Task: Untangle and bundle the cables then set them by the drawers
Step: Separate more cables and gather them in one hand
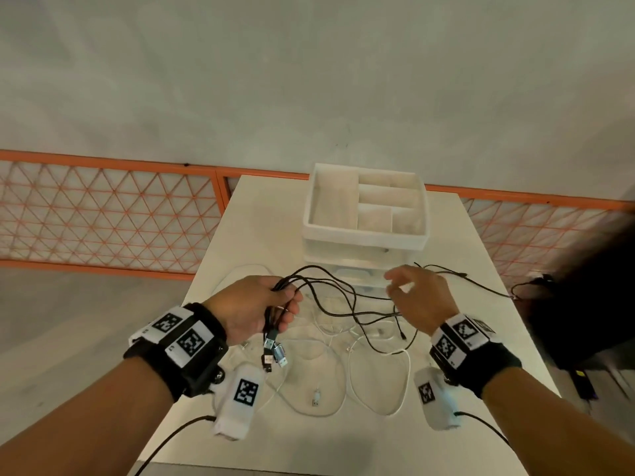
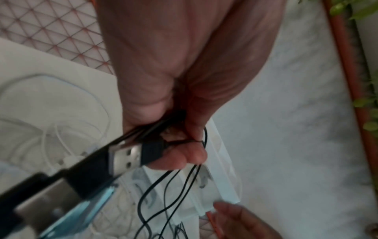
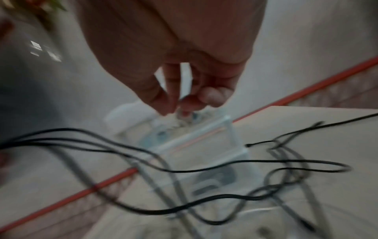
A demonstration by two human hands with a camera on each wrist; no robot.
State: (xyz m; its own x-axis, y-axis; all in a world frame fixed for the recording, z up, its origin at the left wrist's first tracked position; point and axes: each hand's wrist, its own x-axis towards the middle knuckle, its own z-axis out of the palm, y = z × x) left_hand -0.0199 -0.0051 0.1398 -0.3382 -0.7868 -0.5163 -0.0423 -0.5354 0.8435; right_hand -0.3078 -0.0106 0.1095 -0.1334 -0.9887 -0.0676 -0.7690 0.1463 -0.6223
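The left hand [image 1: 256, 305] grips a bunch of black cables [image 1: 330, 297] above the white table [image 1: 464, 262]; their USB plugs [image 1: 274, 353] hang below the fist; the strands run rightward, under the right hand [image 1: 417, 297], whose fingers are loosely curled and hold nothing; white cables [image 1: 347, 389] lie on the table near both wrists; the white drawers [image 1: 366, 214] stand behind the hands.
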